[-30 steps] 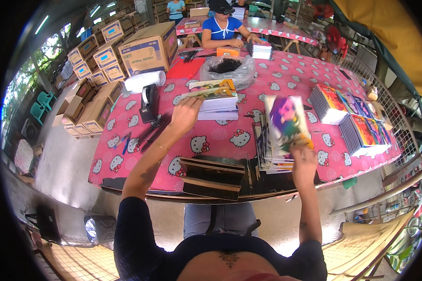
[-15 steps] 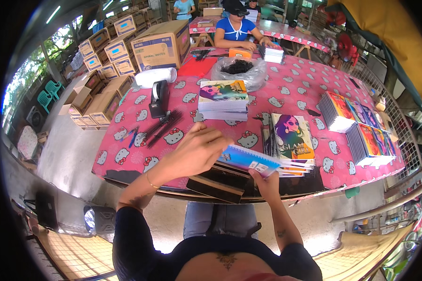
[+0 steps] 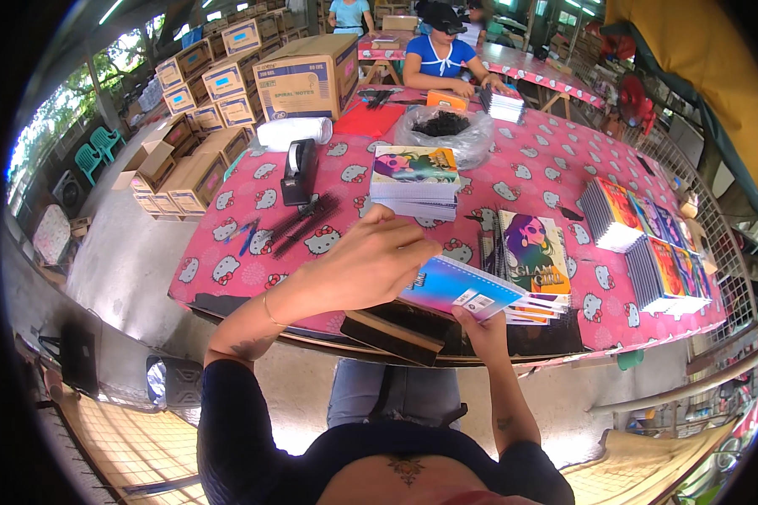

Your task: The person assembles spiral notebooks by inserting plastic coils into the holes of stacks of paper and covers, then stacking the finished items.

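A blue notebook (image 3: 463,284) with a row of punched holes along its far edge is held tilted above the near table edge. My right hand (image 3: 483,333) grips its near right corner, thumb on the cover. My left hand (image 3: 377,259) is closed at the notebook's left end, by the punched edge; whatever its fingers pinch is hidden. Beyond lies a stack of unbound notebooks (image 3: 417,175). Right of the blue notebook is a pile of spiral notebooks (image 3: 532,252) with a portrait cover. Black spiral coils (image 3: 307,225) lie left of my left hand.
A dark wooden block (image 3: 396,330) sits at the near edge. A tape dispenser (image 3: 298,172), a plastic bag of black pieces (image 3: 472,139) and notebook stacks (image 3: 648,269) share the patterned table. A co-worker (image 3: 440,59) sits opposite; cartons (image 3: 307,80) stand left.
The view has shifted slightly, so the table things appear farther right. The blue notebook's cover faces up a little more. Both hands stay at the notebook.
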`<act>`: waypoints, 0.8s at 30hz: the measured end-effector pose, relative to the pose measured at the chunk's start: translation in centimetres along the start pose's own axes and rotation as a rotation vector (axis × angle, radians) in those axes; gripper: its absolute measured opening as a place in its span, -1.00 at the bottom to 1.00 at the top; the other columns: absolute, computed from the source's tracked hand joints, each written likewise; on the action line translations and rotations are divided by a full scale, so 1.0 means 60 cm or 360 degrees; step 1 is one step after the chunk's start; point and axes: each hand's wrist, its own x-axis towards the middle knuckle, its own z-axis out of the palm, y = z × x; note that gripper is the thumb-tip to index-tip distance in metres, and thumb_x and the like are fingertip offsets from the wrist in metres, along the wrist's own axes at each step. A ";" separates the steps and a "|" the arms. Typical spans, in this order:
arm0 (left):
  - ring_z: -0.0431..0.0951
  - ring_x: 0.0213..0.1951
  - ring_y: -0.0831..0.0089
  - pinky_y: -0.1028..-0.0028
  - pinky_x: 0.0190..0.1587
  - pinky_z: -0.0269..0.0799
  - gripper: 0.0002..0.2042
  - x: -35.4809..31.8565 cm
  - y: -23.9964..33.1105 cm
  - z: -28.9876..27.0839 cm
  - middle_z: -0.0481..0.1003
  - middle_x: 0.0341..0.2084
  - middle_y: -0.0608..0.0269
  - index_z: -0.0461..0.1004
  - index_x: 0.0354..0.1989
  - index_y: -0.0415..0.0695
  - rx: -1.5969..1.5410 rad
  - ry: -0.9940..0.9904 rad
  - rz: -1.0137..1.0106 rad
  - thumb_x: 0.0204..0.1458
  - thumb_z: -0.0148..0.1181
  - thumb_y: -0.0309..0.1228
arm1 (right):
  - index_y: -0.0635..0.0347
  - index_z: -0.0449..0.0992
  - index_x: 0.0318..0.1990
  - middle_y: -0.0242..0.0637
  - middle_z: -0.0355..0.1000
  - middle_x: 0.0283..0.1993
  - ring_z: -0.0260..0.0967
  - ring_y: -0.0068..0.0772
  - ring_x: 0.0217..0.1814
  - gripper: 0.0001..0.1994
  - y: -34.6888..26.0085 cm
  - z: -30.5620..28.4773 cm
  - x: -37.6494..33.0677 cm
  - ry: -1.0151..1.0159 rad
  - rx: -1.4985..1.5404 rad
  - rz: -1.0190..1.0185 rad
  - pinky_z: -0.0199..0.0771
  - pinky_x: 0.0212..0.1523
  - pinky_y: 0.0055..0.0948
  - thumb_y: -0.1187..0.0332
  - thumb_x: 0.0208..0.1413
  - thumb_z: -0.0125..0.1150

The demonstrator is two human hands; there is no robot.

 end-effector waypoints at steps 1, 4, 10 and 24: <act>0.54 -0.17 0.38 0.31 -0.01 0.22 -0.72 0.002 -0.001 0.002 0.48 -0.34 0.27 0.50 -0.11 -0.11 0.0006 -0.0009 0.0000 -0.04 0.29 -0.46 | 0.31 0.61 -0.10 -0.39 0.60 -0.21 0.47 -0.63 -0.17 -0.82 -0.002 -0.001 0.000 -0.0006 0.0013 0.0026 0.46 -0.12 -0.53 0.43 0.21 0.36; 0.53 -0.23 0.35 0.27 -0.01 0.24 -0.73 0.002 -0.006 -0.013 0.48 -0.35 0.27 0.52 -0.05 -0.11 0.0031 -0.0101 0.0010 0.04 0.21 -0.53 | 0.30 0.60 -0.08 -0.39 0.59 -0.17 0.46 -0.62 -0.14 -0.80 -0.009 0.017 0.009 -0.0101 0.0156 0.0020 0.45 -0.09 -0.53 0.42 0.20 0.36; 0.57 -0.11 0.34 0.24 0.19 0.23 -0.70 -0.039 -0.009 -0.007 0.57 -0.20 0.30 0.54 0.00 -0.07 0.0137 -0.0254 -0.0144 0.05 0.24 -0.48 | 0.31 0.47 0.13 -0.29 0.54 -0.01 0.46 -0.52 0.01 -0.58 0.034 0.033 0.010 -0.0108 0.0097 0.0045 0.45 0.03 -0.50 0.43 0.13 0.42; 0.53 -0.07 0.19 0.24 -0.14 0.49 -0.60 -0.272 -0.183 0.236 0.52 -0.09 -0.08 0.46 0.19 -0.24 -0.0059 0.0266 -0.1617 0.23 0.15 -0.30 | 0.24 0.39 0.21 -0.19 0.52 0.02 0.47 -0.42 0.06 -0.47 0.071 0.033 0.027 0.0022 -0.0038 -0.0057 0.43 0.11 -0.42 0.38 0.10 0.46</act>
